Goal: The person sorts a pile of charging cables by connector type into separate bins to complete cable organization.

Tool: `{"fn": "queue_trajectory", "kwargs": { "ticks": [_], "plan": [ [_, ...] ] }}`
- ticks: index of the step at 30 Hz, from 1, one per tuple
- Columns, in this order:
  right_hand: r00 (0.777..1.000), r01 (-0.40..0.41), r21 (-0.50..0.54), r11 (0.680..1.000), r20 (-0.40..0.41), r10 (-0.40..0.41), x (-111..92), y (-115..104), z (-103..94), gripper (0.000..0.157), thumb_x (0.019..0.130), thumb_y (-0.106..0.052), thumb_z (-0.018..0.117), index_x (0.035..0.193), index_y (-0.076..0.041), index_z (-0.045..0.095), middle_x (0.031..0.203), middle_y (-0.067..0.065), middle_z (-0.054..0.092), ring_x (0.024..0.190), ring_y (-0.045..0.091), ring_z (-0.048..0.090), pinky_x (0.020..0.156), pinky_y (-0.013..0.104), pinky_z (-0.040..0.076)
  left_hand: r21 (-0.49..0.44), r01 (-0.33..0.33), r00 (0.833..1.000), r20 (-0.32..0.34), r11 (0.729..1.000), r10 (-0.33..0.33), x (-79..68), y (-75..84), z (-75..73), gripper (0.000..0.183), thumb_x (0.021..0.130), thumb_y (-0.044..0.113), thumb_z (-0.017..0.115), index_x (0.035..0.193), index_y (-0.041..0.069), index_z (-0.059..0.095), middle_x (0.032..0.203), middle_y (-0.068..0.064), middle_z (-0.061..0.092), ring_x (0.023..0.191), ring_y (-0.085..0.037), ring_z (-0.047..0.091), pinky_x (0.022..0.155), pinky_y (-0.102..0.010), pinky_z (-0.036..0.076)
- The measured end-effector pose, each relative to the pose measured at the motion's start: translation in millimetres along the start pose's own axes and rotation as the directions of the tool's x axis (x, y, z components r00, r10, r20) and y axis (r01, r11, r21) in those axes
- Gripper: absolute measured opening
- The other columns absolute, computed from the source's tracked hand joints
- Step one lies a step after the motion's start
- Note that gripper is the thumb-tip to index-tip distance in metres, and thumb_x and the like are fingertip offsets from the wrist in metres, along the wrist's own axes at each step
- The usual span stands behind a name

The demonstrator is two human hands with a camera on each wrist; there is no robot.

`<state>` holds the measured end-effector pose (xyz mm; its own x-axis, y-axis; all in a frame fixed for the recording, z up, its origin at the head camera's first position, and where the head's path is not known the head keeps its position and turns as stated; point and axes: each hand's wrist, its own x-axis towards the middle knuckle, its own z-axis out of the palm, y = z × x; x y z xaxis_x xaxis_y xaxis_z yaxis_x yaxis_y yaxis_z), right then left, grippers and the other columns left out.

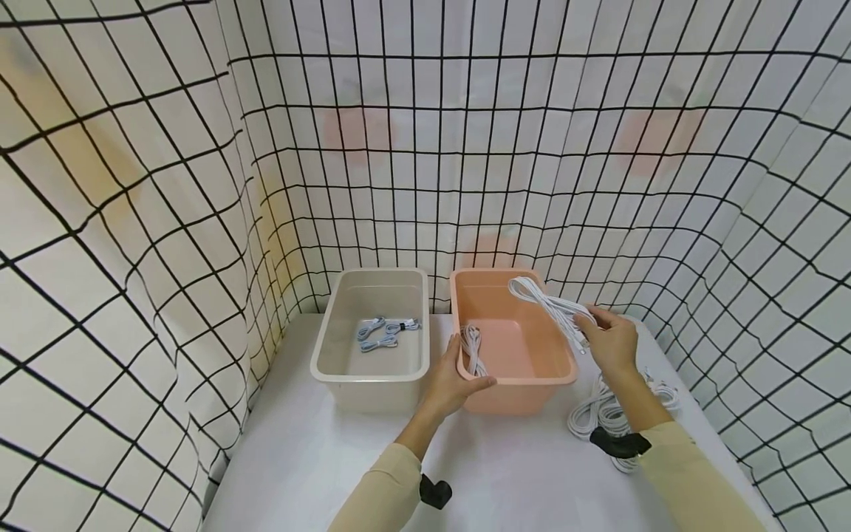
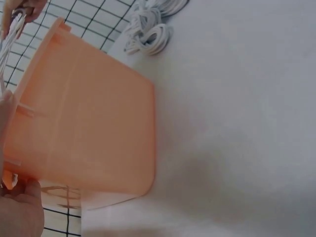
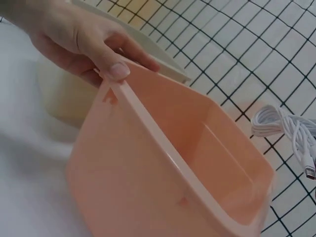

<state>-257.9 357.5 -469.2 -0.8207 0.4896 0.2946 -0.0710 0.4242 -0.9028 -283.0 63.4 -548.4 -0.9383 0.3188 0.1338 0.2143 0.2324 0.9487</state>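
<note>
My left hand [image 1: 447,380] grips the near-left corner of the orange bin [image 1: 512,399], its thumb over the front rim. In the right wrist view that thumb [image 3: 118,70] lies on the rim and the fingers reach over the side. My right hand [image 1: 613,346] pinches a looped white cable [image 1: 547,301] above the bin's right side. A small metal plug [image 3: 310,173] hangs from this cable in the right wrist view. Inside the orange bin, another bundled white cable [image 1: 472,346] leans along the left wall.
A beige bin [image 1: 368,378] stands left of the orange one, with several short pale cable bundles [image 1: 379,343] on its floor. Several coiled white cables [image 1: 588,415] lie on the white table [image 1: 518,473] under my right forearm. Black wire mesh [image 1: 412,152] surrounds the table's back and sides.
</note>
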Motion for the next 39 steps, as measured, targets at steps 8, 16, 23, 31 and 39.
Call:
{"fn": "queue_trajectory", "kwargs": {
  "ticks": [8,16,23,31,39],
  "plan": [
    [1.000,-0.012,-0.021,1.000,-0.020,0.011,3,-6,23.8,0.041,0.100,-0.021,0.071,0.133,0.003,0.068,0.120,0.023,0.069,0.082,-0.004,0.060,0.070,0.010,0.052,-0.004,0.004,1.000,0.002,1.000,-0.004,1.4,-1.0,0.6,0.120,0.076,0.031,0.095,0.165,0.005,0.019,0.169,-0.014,0.019,0.152,-0.027,0.023,0.121,-0.042,0.024],
    [1.000,0.008,-0.069,0.998,-0.005,-0.008,12,-10,50.3,0.045,0.100,-0.027,0.072,0.136,0.000,0.066,0.121,0.023,0.070,0.101,0.029,0.070,0.080,0.028,0.059,0.003,0.010,1.000,0.008,1.000,-0.010,1.7,-1.1,0.7,0.119,0.077,0.033,0.095,0.165,0.006,0.020,0.169,-0.014,0.019,0.153,-0.029,0.022,0.121,-0.044,0.023],
    [0.920,0.091,-0.188,0.978,0.392,-0.010,15,-11,62.1,0.079,0.103,-0.054,0.058,0.165,-0.016,0.026,0.155,0.022,0.046,0.139,0.053,0.040,0.107,0.066,0.038,0.003,0.006,1.000,0.009,1.000,-0.006,2.5,-3.3,0.4,0.121,0.076,0.035,0.095,0.166,0.008,0.019,0.169,-0.013,0.019,0.153,-0.026,0.022,0.121,-0.042,0.022],
    [0.914,0.136,-0.199,0.971,0.404,-0.046,14,-14,55.6,0.063,0.103,-0.039,0.065,0.156,-0.009,0.045,0.138,0.020,0.063,0.119,0.046,0.062,0.093,0.054,0.054,-0.032,-0.027,1.000,-0.005,0.999,0.027,3.1,-2.6,1.1,0.119,0.076,0.029,0.095,0.165,0.004,0.020,0.168,-0.016,0.021,0.152,-0.029,0.025,0.121,-0.043,0.024],
    [0.900,0.151,-0.204,0.967,0.434,-0.049,9,-18,47.3,0.064,0.104,-0.038,0.065,0.156,-0.008,0.044,0.139,0.021,0.061,0.118,0.045,0.062,0.091,0.053,0.055,-0.064,-0.018,1.000,0.005,0.998,0.018,1.8,-1.6,1.5,0.121,0.075,0.027,0.096,0.166,0.007,0.019,0.169,-0.014,0.021,0.151,-0.028,0.027,0.120,-0.042,0.026]
  ]
}}
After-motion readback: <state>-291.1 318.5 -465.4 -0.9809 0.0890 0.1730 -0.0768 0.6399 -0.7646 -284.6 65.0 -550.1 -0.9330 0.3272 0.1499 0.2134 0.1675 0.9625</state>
